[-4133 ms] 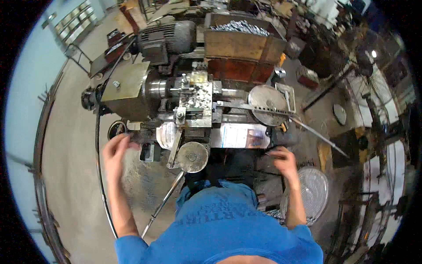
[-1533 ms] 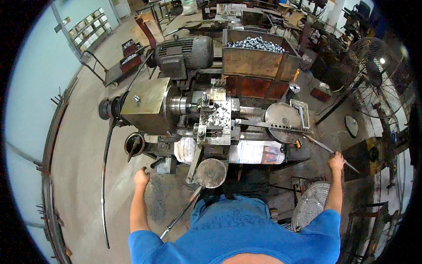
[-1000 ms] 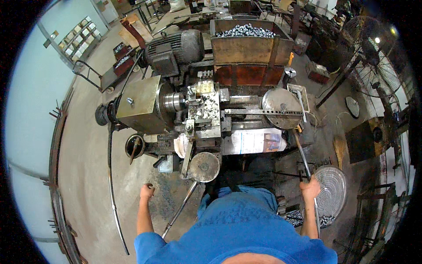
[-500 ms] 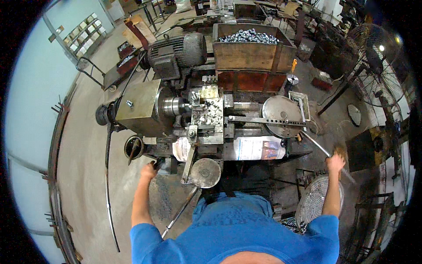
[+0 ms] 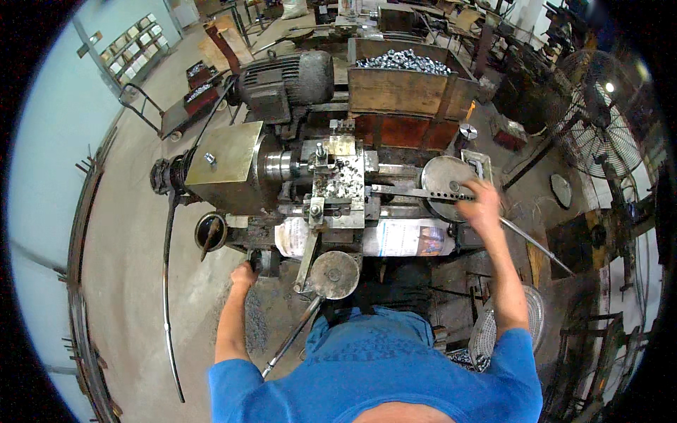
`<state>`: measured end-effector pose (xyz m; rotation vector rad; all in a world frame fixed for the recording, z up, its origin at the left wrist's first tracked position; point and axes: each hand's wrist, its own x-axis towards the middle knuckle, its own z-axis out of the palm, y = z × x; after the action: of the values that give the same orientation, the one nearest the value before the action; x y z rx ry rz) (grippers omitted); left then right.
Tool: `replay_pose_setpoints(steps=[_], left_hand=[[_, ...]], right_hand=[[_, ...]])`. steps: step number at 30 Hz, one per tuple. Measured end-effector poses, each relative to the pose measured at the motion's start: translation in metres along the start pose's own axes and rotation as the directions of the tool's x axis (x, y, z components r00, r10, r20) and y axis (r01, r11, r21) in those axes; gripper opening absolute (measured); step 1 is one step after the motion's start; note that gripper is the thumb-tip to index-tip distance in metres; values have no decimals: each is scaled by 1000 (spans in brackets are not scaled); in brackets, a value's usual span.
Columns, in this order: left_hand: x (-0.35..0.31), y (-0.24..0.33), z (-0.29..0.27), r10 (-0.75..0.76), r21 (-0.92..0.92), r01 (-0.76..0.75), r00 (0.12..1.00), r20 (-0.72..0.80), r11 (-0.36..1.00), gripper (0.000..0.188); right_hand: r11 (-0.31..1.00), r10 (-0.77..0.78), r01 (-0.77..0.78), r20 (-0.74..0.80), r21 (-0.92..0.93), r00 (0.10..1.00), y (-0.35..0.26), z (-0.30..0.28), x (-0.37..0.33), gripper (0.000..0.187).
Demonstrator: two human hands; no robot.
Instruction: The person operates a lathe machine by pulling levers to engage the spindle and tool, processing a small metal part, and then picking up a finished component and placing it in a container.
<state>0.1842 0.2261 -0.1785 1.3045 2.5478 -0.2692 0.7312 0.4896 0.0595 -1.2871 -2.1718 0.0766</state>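
A lathe-like machine stands before me, its flat metal slide (image 5: 340, 185) strewn with chips beside the bright spindle (image 5: 279, 166). My left hand (image 5: 243, 274) is closed at the machine's front left corner, by a dark block (image 5: 265, 262); whatever its fingers grip is hidden. My right hand (image 5: 481, 209) is over the round metal disc (image 5: 444, 173) at the right, at the end of the bar with a row of holes (image 5: 405, 191). Motion smears its fingers, so its grip does not show. From beneath the disc a steel rod handle (image 5: 536, 245) slants down to the right. A smaller disc (image 5: 334, 275) sits on a lever in front.
Behind the machine stands a wooden bin (image 5: 409, 88) heaped with small metal parts. A motor (image 5: 285, 81) is at the back left, a caged fan (image 5: 599, 127) at the right. A small pot (image 5: 211, 233) with a brush-like stick hangs left. A perforated round seat (image 5: 525, 317) is below my right arm.
My right hand has let go of the slanting rod handle and moved up and left to the large disc. My left hand has dropped slightly, still at the front left corner.
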Motion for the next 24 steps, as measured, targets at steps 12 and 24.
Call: replay_pose_setpoints(steps=[12,24], left_hand=[[-136,-161,-177,-478,-477,206,670,-568,855,35],[-179,-98,-142,-389,-806,109,908,-159,582,22]], right_hand=[[703,-546,702,541,-119,639,-279,134,115,28],[742,-545,658,453,-131,706,-263,129,120,31]])
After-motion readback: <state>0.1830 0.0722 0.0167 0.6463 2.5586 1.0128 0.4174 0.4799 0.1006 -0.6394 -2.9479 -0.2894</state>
